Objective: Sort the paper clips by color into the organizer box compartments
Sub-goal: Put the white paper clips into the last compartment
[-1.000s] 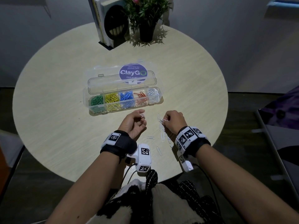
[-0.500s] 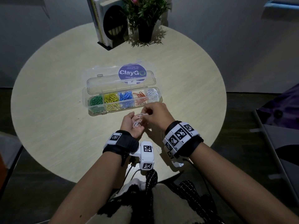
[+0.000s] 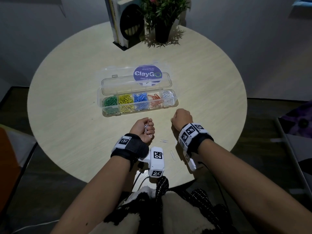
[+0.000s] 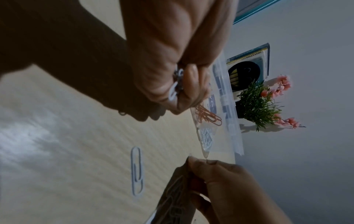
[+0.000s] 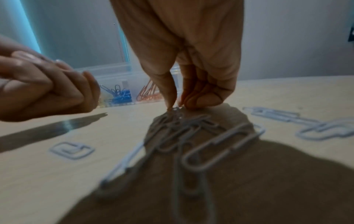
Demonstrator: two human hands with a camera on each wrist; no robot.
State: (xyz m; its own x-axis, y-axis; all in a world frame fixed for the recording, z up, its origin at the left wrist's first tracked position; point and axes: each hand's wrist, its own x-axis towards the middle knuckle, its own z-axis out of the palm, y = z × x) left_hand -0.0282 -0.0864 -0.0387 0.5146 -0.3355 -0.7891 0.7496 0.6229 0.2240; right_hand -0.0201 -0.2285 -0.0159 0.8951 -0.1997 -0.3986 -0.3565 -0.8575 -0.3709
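Note:
The clear organizer box [image 3: 101,105] lies open mid-table, holding green, yellow, blue, orange and white clips in separate compartments. My left hand [image 3: 148,128] hovers palm-up in front of it, fingers curled round a bunch of white paper clips [image 4: 174,91]. My right hand [image 5: 175,106] points down at the table to the right, thumb and fingertips pinching into a heap of white clips [image 5: 191,136]. In the head view that heap is hidden under my right hand [image 3: 177,118]. Loose white clips [image 3: 164,141] lie between my wrists.
The box lid [image 3: 136,78] with a purple round sticker lies flat behind the compartments. A potted plant [image 3: 162,19] and books [image 3: 118,21] stand at the table's far edge. The near table edge [image 3: 101,181] runs just behind my wrists.
My right hand has left the left palm, where it was putting white clips, and moved right and down onto the heap. The left hand has closed on its clips.

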